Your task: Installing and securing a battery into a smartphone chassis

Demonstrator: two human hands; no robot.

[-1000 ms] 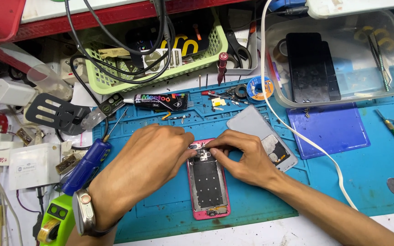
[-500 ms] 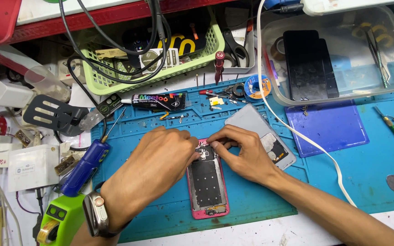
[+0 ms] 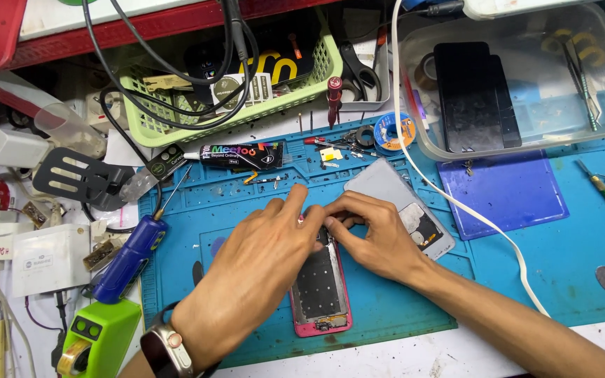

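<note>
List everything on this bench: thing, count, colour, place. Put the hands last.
opened phone: 1, pink frame, on the mat under both hands
work mat: 1, blue, covers the bench centre and right
grey panel: 1, just right of the hands
glue tube: 1, black, above the hands
screwdriver: 1, blue handle, mat's left edge
basket: 1, light green, top left, holding cables
clear tub: 1, top right, dark phones inside
white cable: 1, runs down across the mat
scissors: 1, black, top centre
left hand: on the phone's top end, watch at wrist
right hand: fingertips at the phone's top end
</note>
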